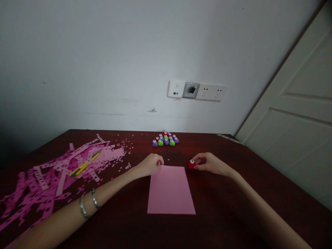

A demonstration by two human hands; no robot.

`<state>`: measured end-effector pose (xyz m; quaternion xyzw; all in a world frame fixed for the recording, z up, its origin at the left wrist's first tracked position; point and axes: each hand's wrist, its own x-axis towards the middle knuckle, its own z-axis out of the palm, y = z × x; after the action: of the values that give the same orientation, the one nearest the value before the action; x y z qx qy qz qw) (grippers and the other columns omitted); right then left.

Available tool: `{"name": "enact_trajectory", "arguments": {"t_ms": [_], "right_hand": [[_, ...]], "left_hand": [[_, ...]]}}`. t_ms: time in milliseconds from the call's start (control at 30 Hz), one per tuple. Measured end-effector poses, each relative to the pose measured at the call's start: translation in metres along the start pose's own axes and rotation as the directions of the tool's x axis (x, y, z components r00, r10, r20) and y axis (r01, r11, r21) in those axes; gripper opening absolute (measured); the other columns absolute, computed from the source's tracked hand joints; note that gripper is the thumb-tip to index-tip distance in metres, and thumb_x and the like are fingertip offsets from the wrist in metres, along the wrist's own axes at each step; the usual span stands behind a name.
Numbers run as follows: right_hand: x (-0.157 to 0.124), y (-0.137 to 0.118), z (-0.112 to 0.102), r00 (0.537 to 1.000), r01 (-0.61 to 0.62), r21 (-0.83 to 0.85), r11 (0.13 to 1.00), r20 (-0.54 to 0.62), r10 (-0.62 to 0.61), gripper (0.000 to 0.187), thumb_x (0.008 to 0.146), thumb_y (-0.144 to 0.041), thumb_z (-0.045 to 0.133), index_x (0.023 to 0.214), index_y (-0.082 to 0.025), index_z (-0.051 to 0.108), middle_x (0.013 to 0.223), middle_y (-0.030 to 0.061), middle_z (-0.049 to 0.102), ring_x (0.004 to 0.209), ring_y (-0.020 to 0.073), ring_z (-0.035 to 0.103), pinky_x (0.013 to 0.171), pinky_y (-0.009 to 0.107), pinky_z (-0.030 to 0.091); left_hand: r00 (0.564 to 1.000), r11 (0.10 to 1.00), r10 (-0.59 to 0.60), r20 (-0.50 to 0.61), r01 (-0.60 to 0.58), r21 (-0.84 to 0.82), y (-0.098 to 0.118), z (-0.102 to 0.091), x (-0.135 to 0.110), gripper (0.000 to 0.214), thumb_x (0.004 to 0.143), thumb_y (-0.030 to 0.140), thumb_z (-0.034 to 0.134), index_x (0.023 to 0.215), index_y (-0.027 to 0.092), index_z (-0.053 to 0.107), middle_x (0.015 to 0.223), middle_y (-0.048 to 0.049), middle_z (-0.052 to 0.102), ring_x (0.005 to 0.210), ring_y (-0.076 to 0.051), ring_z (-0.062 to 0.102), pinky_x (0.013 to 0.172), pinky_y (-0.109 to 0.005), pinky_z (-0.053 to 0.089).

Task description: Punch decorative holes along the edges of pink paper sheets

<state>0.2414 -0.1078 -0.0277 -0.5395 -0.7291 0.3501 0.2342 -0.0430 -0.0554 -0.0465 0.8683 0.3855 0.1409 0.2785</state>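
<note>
A sheet of pink paper (pixel 171 192) lies flat on the dark red-brown table in front of me. My left hand (pixel 150 165) is closed at the sheet's far left corner, its fingers curled on the edge. To the right of the sheet's far right corner, my right hand (pixel 209 162) grips a small red craft punch (pixel 191 165) with a white round top between thumb and fingers. The punch is at the table surface, apart from the paper. Farther back, several purple, green and red craft punches (pixel 166 141) stand grouped together.
On the left lies a heap of pink paper strips (pixel 62 169) with punched holes, and a yellow and dark slim cutter (pixel 85 165) rests on it. Tiny pink cut-outs (pixel 127 166) are scattered nearby. A flat strip (pixel 229 138) lies at the back right. Wall sockets (pixel 211 92) are behind the table.
</note>
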Motion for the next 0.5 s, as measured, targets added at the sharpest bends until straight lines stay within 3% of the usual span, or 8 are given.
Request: {"name": "enact_trajectory", "arguments": {"t_ms": [267,433,500], "right_hand": [[-0.0010,-0.0009,0.0002,1.000,-0.013,0.005,1.000,0.011,0.013,0.022,0.068,-0.023,0.063,0.089,-0.015,0.066,0.082,0.0046,0.068,0.074,0.0166,0.062,0.072,0.031,0.050],[0.0014,0.0044,0.0006,1.000,-0.016,-0.021,1.000,0.015,0.016,0.024,0.068,-0.024,0.064,0.090,-0.015,0.066,0.082,0.0043,0.068,0.074,0.0167,0.063,0.073,0.031,0.050],[0.0025,0.0072,0.0005,1.000,-0.018,-0.030,0.999,0.016,0.019,0.024,0.068,-0.024,0.065,0.090,-0.015,0.066,0.083,0.0045,0.068,0.074,0.0169,0.063,0.073,0.031,0.050]], "left_hand": [[0.999,0.999,-0.043,-0.001,0.043,-0.032,-0.0012,-0.0015,0.0021,0.020,0.064,0.012,0.048,0.069,0.014,0.067,0.066,-0.0025,0.066,0.064,-0.015,0.060,0.056,-0.022,0.042],[0.995,0.996,0.045,-0.090,-0.037,0.080,-0.0053,0.0004,0.0029,0.017,0.063,0.010,0.050,0.065,0.016,0.067,0.073,-0.0033,0.065,0.066,-0.014,0.058,0.060,-0.022,0.041],[0.995,0.998,0.046,-0.085,-0.042,0.054,-0.0063,-0.0009,0.0032,0.015,0.062,0.010,0.051,0.063,0.015,0.066,0.071,-0.0034,0.064,0.064,-0.014,0.057,0.059,-0.022,0.040]]}}
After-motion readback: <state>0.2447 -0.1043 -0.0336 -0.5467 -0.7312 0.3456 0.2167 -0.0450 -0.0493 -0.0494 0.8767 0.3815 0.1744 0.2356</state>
